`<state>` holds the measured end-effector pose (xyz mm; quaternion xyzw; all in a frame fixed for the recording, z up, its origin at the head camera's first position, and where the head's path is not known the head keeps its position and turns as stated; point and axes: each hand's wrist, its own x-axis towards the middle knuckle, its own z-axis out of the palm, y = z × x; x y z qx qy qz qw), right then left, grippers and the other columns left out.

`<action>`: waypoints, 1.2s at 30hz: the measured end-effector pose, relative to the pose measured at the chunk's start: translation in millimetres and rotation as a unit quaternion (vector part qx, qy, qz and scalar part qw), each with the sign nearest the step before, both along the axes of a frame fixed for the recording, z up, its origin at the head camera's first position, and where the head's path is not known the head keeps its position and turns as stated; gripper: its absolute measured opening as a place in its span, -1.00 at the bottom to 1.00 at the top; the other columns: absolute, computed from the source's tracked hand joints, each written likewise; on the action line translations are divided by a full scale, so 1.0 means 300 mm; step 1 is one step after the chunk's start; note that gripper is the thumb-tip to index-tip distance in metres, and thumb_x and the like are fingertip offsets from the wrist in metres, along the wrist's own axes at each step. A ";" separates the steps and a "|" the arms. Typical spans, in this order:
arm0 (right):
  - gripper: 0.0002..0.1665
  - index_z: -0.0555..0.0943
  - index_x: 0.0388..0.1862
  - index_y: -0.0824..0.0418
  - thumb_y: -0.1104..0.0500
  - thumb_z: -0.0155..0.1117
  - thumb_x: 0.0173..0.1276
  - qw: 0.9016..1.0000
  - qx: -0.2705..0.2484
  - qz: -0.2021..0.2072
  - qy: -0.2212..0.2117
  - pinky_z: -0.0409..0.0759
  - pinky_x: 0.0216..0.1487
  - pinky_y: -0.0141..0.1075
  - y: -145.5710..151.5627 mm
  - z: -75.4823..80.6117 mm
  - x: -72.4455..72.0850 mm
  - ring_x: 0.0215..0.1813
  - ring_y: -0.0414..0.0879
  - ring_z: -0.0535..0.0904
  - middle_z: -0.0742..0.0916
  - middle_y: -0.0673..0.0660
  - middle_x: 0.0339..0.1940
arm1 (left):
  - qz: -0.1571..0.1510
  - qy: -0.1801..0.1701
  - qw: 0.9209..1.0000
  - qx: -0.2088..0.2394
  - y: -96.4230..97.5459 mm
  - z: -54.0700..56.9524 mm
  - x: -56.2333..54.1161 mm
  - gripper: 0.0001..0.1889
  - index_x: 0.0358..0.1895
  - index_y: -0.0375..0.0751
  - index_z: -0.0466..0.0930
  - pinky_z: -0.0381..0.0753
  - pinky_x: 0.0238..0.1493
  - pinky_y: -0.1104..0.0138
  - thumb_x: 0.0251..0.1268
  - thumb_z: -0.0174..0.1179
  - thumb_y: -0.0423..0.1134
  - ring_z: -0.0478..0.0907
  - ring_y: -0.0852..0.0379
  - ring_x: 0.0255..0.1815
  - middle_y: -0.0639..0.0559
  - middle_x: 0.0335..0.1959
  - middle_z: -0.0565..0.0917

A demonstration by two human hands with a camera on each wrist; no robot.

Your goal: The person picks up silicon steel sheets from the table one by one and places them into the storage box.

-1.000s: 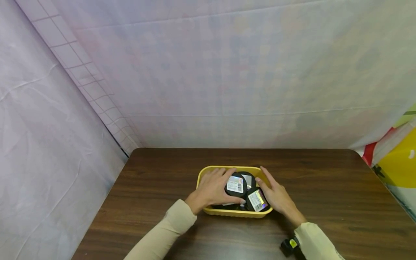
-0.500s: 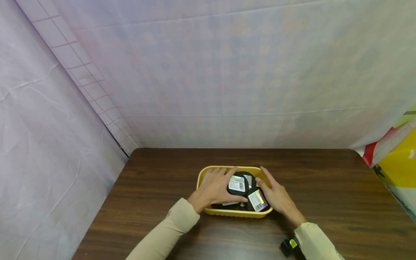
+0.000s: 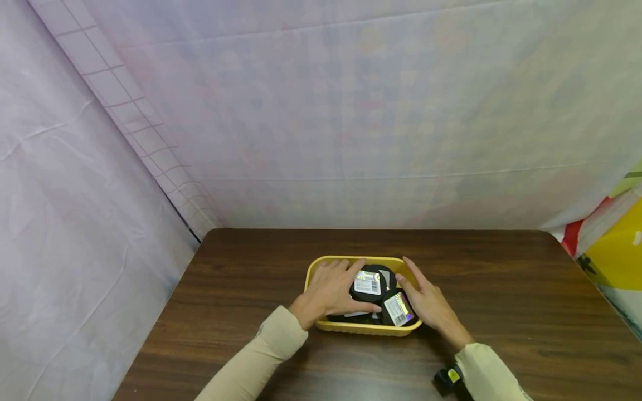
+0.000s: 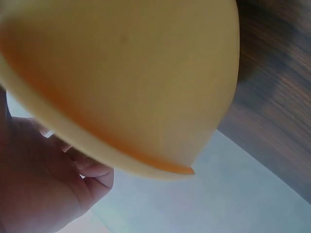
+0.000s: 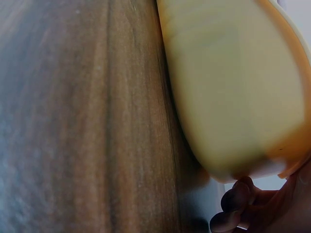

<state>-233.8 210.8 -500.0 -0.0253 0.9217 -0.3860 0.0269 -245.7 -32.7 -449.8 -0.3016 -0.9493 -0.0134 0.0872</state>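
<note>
A yellow plastic bin (image 3: 368, 329) stands on the table with several round black containers inside, their white labels facing up. My left hand (image 3: 331, 289) reaches over its left side, thumb and forefinger spread round one round black container (image 3: 368, 287). Another round black container (image 3: 398, 310) lies at the front right. My right hand (image 3: 428, 303) grips the right wall, thumb over the inside and fingers outside. In the left wrist view, the rim hides part of my left hand (image 4: 43, 179). Curled fingers of my right hand (image 5: 262, 204) show by the outer wall in the right wrist view.
The dark wood table (image 3: 241, 267) extends on both sides of the bin. A small black device (image 3: 445, 381) with a yellow patch is by the right sleeve. A pale curtain (image 3: 341, 122) hangs behind the table. Colourful fabric (image 3: 614, 239) shows at far right.
My left hand and the round black container between its thumb and forefinger have shifted slightly right. My right hand and the bin stay in place.
</note>
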 end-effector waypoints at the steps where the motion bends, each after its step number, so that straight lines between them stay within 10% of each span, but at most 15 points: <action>1: -0.15 -0.06 0.65 -0.16 -0.44 -0.28 0.50 1.000 0.000 0.000 0.001 0.28 0.24 0.38 0.000 0.000 0.000 0.36 0.51 0.31 0.37 0.42 0.45 | 0.000 0.000 1.000 0.001 -0.002 0.001 0.001 0.09 0.45 0.12 0.28 0.54 -0.06 0.17 -0.12 -0.01 0.73 0.59 0.05 0.08 0.02 0.08 0.64; 19: -0.12 -0.07 0.65 -0.13 -0.45 -0.31 0.50 1.000 0.018 0.007 0.000 0.28 0.24 0.37 0.018 0.005 -0.027 0.35 0.53 0.31 0.36 0.45 0.45 | 0.017 -0.041 0.997 0.059 -0.072 0.048 0.007 -0.07 0.50 0.15 0.25 0.53 0.12 -0.01 0.13 -0.03 0.59 0.51 0.02 0.26 0.02 0.31 0.53; 29: -0.10 -0.04 0.64 0.10 -0.34 -0.18 0.54 0.999 -0.019 0.035 -0.005 0.17 0.34 0.36 0.030 0.024 -0.031 0.43 0.51 0.19 0.29 0.56 0.46 | 0.043 -0.050 0.994 0.085 -0.165 0.081 0.000 -0.17 0.52 0.15 0.20 0.50 -0.28 0.24 0.28 -0.04 0.49 0.55 0.10 -0.10 0.03 0.06 0.58; 36: -0.10 -0.06 0.63 0.24 -0.21 -0.07 0.57 0.997 -0.054 0.048 0.017 0.21 0.33 0.31 0.070 0.036 -0.030 0.38 0.43 0.27 0.34 0.58 0.38 | 0.061 -0.036 0.990 0.120 -0.273 0.076 -0.020 -0.27 0.50 0.11 0.27 0.55 -0.01 0.00 0.36 0.03 0.35 0.54 -0.07 0.12 -0.07 0.20 0.56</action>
